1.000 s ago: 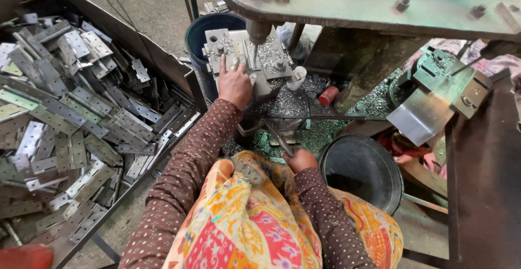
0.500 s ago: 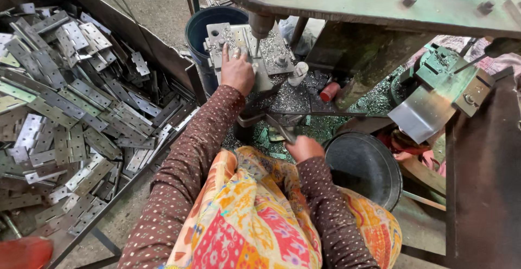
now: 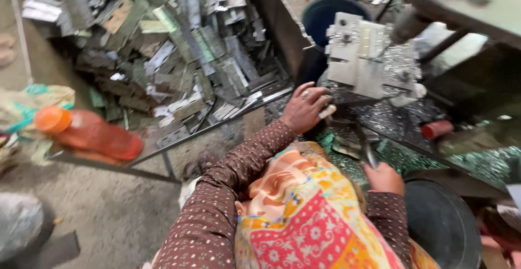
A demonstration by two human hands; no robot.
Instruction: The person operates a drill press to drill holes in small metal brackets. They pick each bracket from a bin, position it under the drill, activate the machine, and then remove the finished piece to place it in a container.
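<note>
- Since 0.5 s ago the view swings left and down: the pile of metal strips (image 3: 173, 46) now fills the top left, an orange bottle (image 3: 89, 133) comes into sight on the floor, and the left hand (image 3: 305, 108) has dropped from the press die (image 3: 362, 52) to the bench edge below it.
- Left hand: palm down, fingers curled, tips pinching a small pale piece (image 3: 327, 111), prob. a stamped part, right at the foot of the die. Grip pressed together on it, though blur makes the pinch hard to confirm.
- Right hand (image 3: 384, 178): fist wrapped round a thin metal rod (image 3: 367, 149) that points up toward the die. Looks like a tool kept ready while the other hand works the part.
- Strips lie heaped in a low tray at left, within arm's reach of the left hand.
- Bench top (image 3: 396, 122) is strewn w/ shiny metal chips around the die.
- Blue bucket (image 3: 325, 14) stands behind the die, a black tub (image 3: 442, 225) by the right knee; contents not visible.
- Hidden or unclear: top of the press is cut off at the frame edge; a small red thing (image 3: 437, 129) right of the die is too blurred to name; a patterned cloth (image 3: 309, 220) covers the lap and both elbows.
</note>
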